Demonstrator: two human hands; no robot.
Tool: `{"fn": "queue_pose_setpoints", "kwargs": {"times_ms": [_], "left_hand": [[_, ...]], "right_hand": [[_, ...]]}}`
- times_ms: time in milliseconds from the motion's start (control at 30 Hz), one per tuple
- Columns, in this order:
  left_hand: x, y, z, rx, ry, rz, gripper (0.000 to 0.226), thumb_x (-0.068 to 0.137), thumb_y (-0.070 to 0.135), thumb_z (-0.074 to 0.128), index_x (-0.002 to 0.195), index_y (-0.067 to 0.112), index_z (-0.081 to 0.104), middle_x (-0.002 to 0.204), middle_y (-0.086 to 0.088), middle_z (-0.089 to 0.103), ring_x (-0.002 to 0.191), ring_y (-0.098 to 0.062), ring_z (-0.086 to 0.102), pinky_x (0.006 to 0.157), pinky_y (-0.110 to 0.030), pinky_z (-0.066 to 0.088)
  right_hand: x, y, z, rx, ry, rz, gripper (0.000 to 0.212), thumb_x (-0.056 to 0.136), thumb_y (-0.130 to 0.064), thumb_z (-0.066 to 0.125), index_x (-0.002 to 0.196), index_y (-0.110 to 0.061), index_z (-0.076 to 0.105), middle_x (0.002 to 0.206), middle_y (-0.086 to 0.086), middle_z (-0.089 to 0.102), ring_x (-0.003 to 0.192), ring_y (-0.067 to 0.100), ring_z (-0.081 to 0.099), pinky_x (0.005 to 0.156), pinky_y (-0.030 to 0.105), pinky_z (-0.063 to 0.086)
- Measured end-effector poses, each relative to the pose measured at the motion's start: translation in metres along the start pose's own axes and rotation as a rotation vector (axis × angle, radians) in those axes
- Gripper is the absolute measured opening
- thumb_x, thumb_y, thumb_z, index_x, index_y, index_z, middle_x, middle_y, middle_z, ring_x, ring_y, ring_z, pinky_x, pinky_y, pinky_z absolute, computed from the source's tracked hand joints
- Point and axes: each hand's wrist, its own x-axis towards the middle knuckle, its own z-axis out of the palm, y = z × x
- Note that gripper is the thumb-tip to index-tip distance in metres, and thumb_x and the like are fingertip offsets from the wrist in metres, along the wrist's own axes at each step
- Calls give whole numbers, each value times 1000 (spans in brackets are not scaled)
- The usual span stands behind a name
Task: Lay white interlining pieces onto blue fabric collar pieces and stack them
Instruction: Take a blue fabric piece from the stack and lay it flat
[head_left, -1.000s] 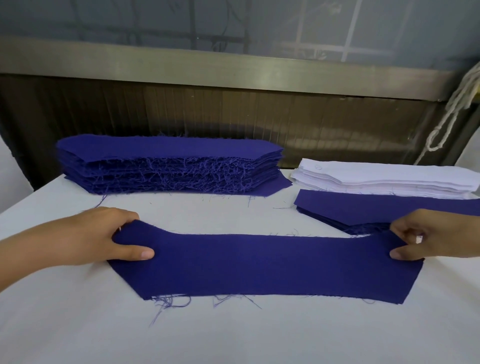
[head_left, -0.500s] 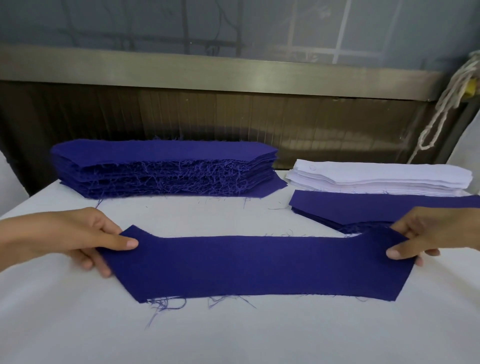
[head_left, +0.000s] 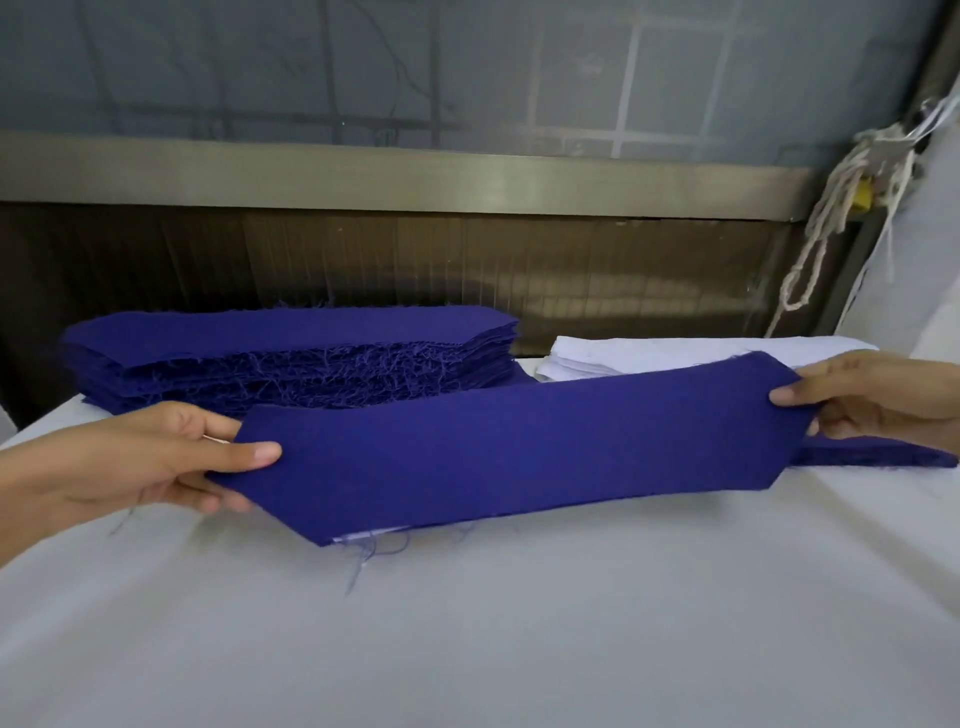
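A long blue collar piece (head_left: 519, 457) hangs in the air above the white table, its right end higher than its left. My left hand (head_left: 171, 457) pinches its left end, thumb on top. Its right end is pinched by my right hand (head_left: 872, 395). A sliver of white interlining (head_left: 363, 535) shows under its lower edge. A tall stack of blue collar pieces (head_left: 291, 358) sits at the back left. The white interlining stack (head_left: 623, 353) lies at the back right, partly hidden. Below my right hand lies a low blue pile (head_left: 883, 457).
The white cloth table (head_left: 519, 623) spreads out in front of me. A dark ribbed panel and a metal rail (head_left: 415, 176) run along the back. White cord (head_left: 826, 234) hangs at the upper right beside a white fabric mass.
Both hands have lifted the blue collar piece off the table and carried it up and to the right, toward the low blue pile. The camera has moved closer and lower.
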Motion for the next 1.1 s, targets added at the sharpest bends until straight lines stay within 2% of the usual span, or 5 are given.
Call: {"fn": "queue_pose_setpoints", "kwargs": {"times_ms": [267,433,567,733,1100], "left_hand": [[35,76,77,-65,113,206,27,64,40,81,85,23,83,95,3,78,77,-9,76,46,-13,49],[74,112,125,-123,63,260,31,70,32,80,94,13,79,94,2,79,79,-10,76,48,-11,51],[107,129,159,-168,34,280,18,82,24,78,95,11,76,87,4,79,79,-10,76,52,-11,53],[139,140,190,-178,-7,276,11,86,21,76,94,14,76,87,5,79,80,-9,76,54,-12,54],[171,146,215,-78,2,215,23,83,21,79,102,8,74,95,-1,78,75,-8,76,56,-12,56]], "right_hand": [[3,8,-46,356,343,-31,10,84,-11,70,93,-6,69,57,2,62,39,6,56,33,14,40],[16,29,-75,473,556,-31,3,95,-10,64,94,-9,66,83,5,55,62,12,50,37,9,41],[20,48,-90,546,742,21,10,94,-8,66,102,-7,60,78,6,51,58,13,49,36,10,42],[33,77,-111,497,911,47,30,92,-3,68,71,-9,47,68,9,39,22,4,39,30,11,36],[54,122,-120,130,1035,66,36,91,-2,68,59,-5,51,62,7,48,55,22,46,40,16,44]]}}
